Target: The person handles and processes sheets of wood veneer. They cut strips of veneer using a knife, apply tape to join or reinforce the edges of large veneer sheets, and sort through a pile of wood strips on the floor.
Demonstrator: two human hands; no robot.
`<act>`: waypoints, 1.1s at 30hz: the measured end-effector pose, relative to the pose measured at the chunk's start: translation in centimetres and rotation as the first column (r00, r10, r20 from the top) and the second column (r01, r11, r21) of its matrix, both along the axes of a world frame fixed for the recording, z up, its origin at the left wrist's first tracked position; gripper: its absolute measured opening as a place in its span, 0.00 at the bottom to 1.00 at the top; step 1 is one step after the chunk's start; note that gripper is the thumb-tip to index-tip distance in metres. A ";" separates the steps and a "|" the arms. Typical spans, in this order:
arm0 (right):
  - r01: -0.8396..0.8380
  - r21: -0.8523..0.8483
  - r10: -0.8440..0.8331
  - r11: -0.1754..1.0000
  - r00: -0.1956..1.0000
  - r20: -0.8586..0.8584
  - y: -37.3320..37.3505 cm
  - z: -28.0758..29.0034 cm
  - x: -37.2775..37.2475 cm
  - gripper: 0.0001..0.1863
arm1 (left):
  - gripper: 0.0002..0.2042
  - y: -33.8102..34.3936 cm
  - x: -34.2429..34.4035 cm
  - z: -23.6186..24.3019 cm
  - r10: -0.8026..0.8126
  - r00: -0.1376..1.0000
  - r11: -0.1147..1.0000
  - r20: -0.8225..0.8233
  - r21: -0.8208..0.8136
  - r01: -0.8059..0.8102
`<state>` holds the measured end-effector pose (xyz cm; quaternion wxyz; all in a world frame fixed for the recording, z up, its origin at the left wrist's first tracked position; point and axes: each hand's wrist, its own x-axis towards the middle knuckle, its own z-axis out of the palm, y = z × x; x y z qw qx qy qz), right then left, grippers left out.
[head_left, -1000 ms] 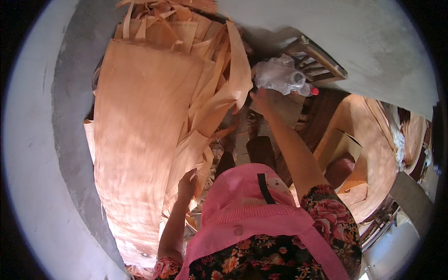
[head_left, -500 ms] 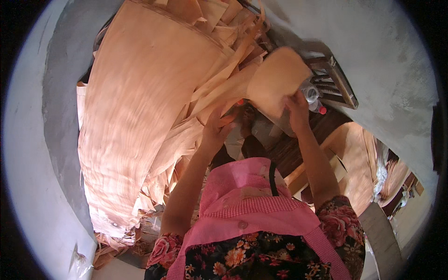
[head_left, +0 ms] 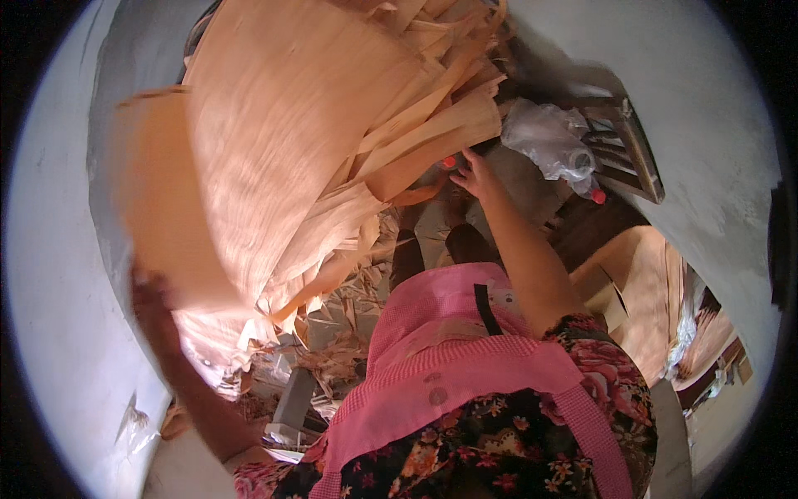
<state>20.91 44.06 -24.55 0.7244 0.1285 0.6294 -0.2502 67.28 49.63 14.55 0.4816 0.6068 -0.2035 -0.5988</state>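
Note:
At the far left, my left hand (head_left: 154,298), a little blurred, grips the lower edge of a piece of thin wood veneer (head_left: 166,195). This smeared piece stands over the left edge of a big pile of veneer sheets (head_left: 283,125). My right hand (head_left: 475,176) is at the pile's right side, fingers apart and holding nothing that I can see. Just beside its fingertips are the end of a long veneer strip (head_left: 440,137) and a small red cap (head_left: 449,162).
A clear plastic bag with bottles (head_left: 553,141) lies right of my right hand, against a dark wooden slatted frame (head_left: 636,158). Veneer scraps (head_left: 349,316) litter the floor by my legs. More veneer sheets (head_left: 636,283) stand at the right. Grey walls curve along both sides.
The veneer piece that was in my right hand is gone from there; a similar piece is now in my left hand, which has swung far left. My right hand has moved left.

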 end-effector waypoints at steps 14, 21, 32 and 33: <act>0.262 -0.311 -0.274 0.914 0.962 0.005 0.6 4.0 2.3 0.25 | 0.37 2.2 -7.0 -20.7 -0.473 -0.255 0.727 0.844 0.537 0.428; -0.143 -0.749 0.074 0.647 0.989 -0.125 -2.9 14.5 5.4 0.24 | 0.31 11.7 -13.5 -30.7 -0.568 -0.411 0.630 0.713 0.698 0.340; -0.384 -0.911 0.366 0.148 0.877 -0.310 -11.5 22.9 15.7 0.13 | 0.22 10.5 -7.5 -25.4 0.009 0.465 0.996 0.885 -0.051 0.077; -0.419 -0.901 0.350 0.116 0.866 -0.357 -11.7 22.7 15.6 0.13 | 0.21 10.7 -7.6 -25.5 0.056 0.453 0.994 0.890 -0.092 0.058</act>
